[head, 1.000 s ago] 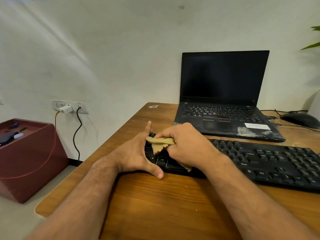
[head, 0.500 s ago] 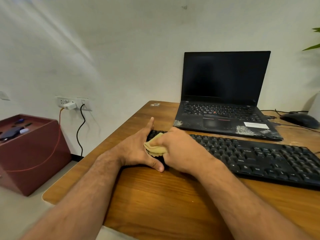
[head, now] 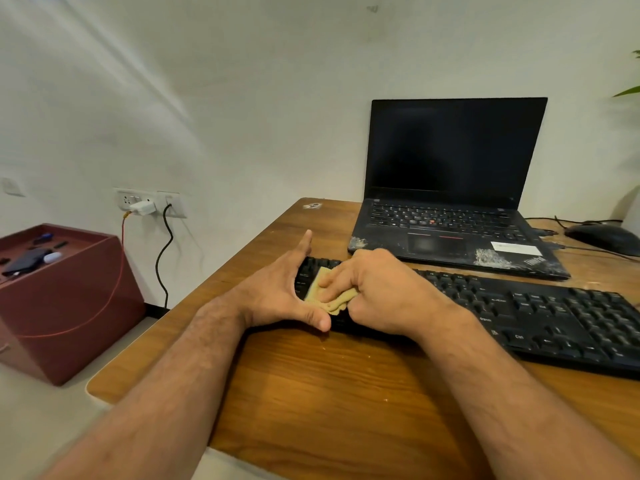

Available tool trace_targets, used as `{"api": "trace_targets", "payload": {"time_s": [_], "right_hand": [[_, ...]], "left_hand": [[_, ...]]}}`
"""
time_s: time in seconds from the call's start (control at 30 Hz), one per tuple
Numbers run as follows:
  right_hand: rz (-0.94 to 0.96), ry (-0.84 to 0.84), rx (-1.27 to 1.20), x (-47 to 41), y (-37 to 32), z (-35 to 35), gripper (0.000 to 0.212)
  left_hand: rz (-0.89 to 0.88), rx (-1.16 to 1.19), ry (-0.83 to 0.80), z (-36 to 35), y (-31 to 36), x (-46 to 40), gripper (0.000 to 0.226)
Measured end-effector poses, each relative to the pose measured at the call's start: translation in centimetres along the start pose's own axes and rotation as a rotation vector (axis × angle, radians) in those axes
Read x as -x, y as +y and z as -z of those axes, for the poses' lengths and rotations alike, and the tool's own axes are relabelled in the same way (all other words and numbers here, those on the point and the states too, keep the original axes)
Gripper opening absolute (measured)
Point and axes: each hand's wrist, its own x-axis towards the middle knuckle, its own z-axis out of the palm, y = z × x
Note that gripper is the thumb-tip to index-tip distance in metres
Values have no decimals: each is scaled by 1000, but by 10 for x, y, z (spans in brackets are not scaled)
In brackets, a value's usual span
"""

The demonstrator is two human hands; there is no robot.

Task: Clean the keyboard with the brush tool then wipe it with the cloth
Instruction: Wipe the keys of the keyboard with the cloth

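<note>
Keyboard lies at three o'clock on the desk; the left hand, fingers straight, braces its end while the right hand grasps the cloth on the nine o'clock keys. Wiping likely goes best with light, even strokes toward three o'clock. Beyond, at one o'clock, stands the laptop.

Office or home-office workstation. Wooden table against a plain white wall; open black laptop at the table's far side, with a separate black keyboard just in front of the laptop and a black mouse to the laptop's right. Wall socket panel with plugged-in charger and cables left of the laptop; maroon box below the sockets.
</note>
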Motion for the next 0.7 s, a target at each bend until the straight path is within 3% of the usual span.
{"api": "trace_targets", "payload": {"time_s": [0.07,0.17,0.27,0.37,0.53,0.7], "right_hand": [[-33,92,18,0,4,3,47],[-91,262,173,-12,11,1,59],[-155,158,188,-35,14,-5,67],[-177,33,196,-47,12,-12,56],[-407,191,384,-40,24,3,27],[-375,196,157,-41,18,-2,30]], "left_hand": [[-13,-2,1,-2,1,-1,167],[-5,-29,17,-3,0,-3,164],[-13,-38,33,-4,-1,-4,162],[-18,-56,29,-4,-2,-5,164],[-7,-66,31,-4,-3,-5,165],[-34,-75,25,-4,-1,-5,164]]}}
